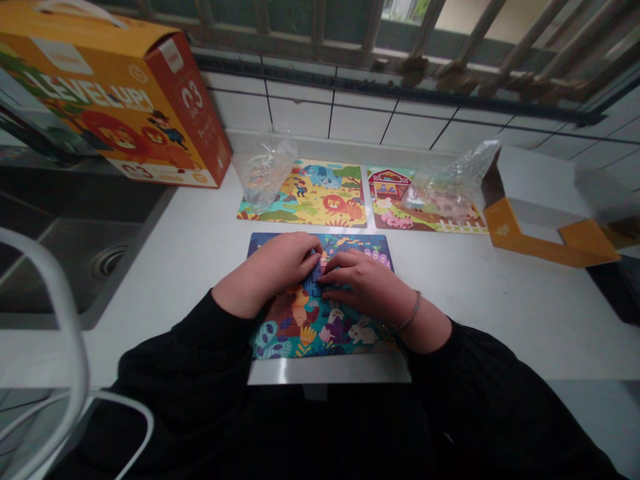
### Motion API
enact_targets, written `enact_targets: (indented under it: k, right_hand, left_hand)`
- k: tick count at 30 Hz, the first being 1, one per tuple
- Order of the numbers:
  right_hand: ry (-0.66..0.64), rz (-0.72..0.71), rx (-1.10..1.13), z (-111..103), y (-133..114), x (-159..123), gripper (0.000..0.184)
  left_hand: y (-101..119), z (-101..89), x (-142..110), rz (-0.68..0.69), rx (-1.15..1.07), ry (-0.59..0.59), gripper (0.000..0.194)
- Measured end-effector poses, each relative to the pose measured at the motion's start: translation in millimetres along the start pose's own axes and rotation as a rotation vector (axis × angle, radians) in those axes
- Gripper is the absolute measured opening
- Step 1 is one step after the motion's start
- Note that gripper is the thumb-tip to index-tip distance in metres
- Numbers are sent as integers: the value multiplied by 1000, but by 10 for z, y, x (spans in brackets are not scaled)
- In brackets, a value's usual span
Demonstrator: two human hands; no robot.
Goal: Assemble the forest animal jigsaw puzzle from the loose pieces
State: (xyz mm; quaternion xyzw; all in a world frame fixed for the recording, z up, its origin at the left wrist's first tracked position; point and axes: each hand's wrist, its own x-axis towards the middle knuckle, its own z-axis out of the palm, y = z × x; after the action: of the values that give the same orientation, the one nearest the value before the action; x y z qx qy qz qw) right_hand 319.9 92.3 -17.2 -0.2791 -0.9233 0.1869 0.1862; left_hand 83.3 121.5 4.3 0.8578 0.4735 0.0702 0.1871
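Note:
A jigsaw puzzle (295,313) with a dark blue and teal animal picture lies on the counter before me, nearly all its visible area filled with pieces. My left hand (287,263) rests over its upper left part, the fingers curled in towards the thumb; whatever lies under the fingertips is hidden. From the right, my right hand (363,277) reaches over the middle, fingers apart and tips touching a dark blue patch of the puzzle. The two hands' fingertips nearly meet. Both hands cover part of the picture.
Behind lie a yellow lion-and-elephant puzzle (330,193) and a farm puzzle (395,217), each partly under clear plastic wrap (265,173). An orange carry box (120,100) stands left by the sink (95,267). An opened orange-and-white box (540,207) sits right. A white cable (65,300) loops at left.

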Motion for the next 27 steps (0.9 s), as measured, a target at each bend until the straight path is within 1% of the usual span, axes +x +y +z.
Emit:
enact_targets:
  k: [6, 13, 17, 20, 23, 25, 27]
  right_hand:
    - [6, 12, -39, -17, -31, 17, 16]
    - [-1, -6, -41, 2, -32, 22, 12]
    - [24, 3, -92, -32, -61, 19, 8]
    - [50, 105, -134, -26, -101, 34, 13]
    - [-1, 264, -237, 65, -149, 75, 21]
    - [-21, 318, -326, 151, -180, 113, 25]
    - [19, 340, -396, 220, -204, 150, 27]
  left_hand:
    - [-15, 19, 5, 19, 0, 9, 18]
    - [-6, 15, -1, 11, 5, 4, 17]
    - [0, -5, -3, 10, 9, 0, 15]
    - [2, -10, -4, 16, 6, 0, 15]
    - [6, 10, -1, -6, 12, -3, 14]
    - [6, 37, 2, -26, 31, 8, 13]
    - [0, 65, 9, -42, 61, 31, 15]
